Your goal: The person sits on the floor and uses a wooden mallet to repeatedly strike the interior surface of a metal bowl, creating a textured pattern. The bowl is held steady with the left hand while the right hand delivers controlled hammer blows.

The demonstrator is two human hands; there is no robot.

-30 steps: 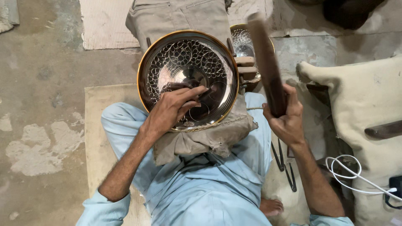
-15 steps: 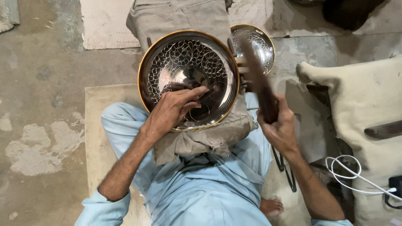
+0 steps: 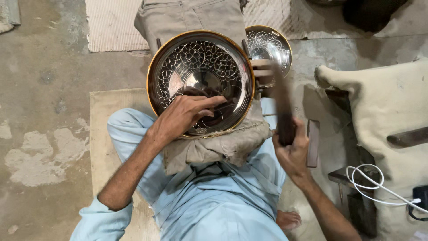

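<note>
The floor (image 3: pixel 49 89) is bare, stained concrete with pale patches. A ribbed mat (image 3: pixel 116 24) lies at the top, a tan mat (image 3: pixel 104 134) beneath the sitter. At right, a beige cushion (image 3: pixel 379 102) sits near a white cable (image 3: pixel 374 183).

My left hand (image 3: pixel 185 117) rests inside the patterned metal bowl (image 3: pixel 200 80), fingers pinching a small tool I cannot make out. Right of the bowl, my right hand (image 3: pixel 292 151) grips a dark wooden mallet (image 3: pixel 281 105), blurred. A smaller bowl (image 3: pixel 269 44) sits just beyond.

Small bowl (image 3: pixel 269 47) behind large tray (image 3: pixel 200 80)
</note>
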